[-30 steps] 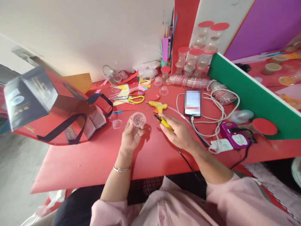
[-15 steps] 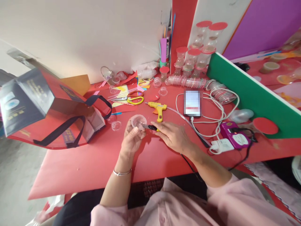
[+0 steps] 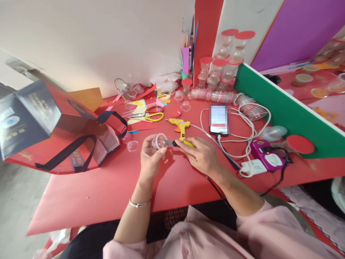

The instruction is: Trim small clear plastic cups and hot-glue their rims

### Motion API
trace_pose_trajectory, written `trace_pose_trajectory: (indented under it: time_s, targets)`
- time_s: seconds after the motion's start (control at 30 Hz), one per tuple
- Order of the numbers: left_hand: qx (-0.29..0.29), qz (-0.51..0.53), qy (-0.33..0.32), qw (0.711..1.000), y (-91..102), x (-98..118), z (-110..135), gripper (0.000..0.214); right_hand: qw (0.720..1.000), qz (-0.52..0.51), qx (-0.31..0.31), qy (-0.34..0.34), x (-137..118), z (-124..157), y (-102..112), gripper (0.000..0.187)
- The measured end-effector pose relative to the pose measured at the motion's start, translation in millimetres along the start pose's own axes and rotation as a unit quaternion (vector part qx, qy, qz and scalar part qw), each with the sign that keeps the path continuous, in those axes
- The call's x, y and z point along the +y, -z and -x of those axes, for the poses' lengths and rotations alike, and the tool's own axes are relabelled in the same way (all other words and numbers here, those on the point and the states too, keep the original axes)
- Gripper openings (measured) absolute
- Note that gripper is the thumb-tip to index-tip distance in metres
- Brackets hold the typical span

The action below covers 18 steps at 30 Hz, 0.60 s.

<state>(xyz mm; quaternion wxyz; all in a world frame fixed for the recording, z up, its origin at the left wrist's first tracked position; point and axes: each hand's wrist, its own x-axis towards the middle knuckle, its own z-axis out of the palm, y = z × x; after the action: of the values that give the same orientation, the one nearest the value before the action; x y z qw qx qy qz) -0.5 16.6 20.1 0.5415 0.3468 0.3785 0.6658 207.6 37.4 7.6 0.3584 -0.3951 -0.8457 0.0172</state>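
Note:
My left hand (image 3: 151, 153) is closed around a small clear plastic cup (image 3: 159, 141), its round mouth tilted toward the right. In my right hand (image 3: 202, 153) is a utility knife (image 3: 189, 143) with a yellow and black handle. The blade points left and reaches to the cup's mouth; whether it touches the plastic, I cannot tell. Just beyond my hands a yellow glue gun (image 3: 180, 124) lies on the red table (image 3: 113, 190). Farther back left are scissors (image 3: 155, 116) with yellow and red handles, on paper scraps.
A large red and black bag (image 3: 61, 126) stands at the left. Behind lie stacked clear cups (image 3: 212, 95) and hourglass-shaped cup pairs with red lids (image 3: 219, 64). A phone (image 3: 219, 118), white cables and a purple power strip (image 3: 265, 154) are on the right, before a green divider (image 3: 285, 111).
My left hand has turned the cup so that its mouth faces more to the right. The right hand has shifted slightly, showing more of the knife's yellow handle.

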Motion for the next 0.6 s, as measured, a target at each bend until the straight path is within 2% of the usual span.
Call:
trace_pose_trajectory:
  time_s: [0.13,0.33,0.6]
  targets:
    - [0.001,-0.022,-0.011,1.0,2.8,-1.0,0.2,0.051,1.0,0.013,0.004,0.0,1.7,-0.3,1.5,0.044]
    - [0.0,-0.055,-0.041,0.998,6.7,-5.5,0.6,0.052,1.0,0.012,-0.002,0.011,1.0,-0.6,1.6,0.04]
    - [0.006,-0.096,-0.064,0.993,10.8,-7.5,-0.1,0.054,0.999,0.047,0.004,0.008,4.6,1.3,0.9,0.048]
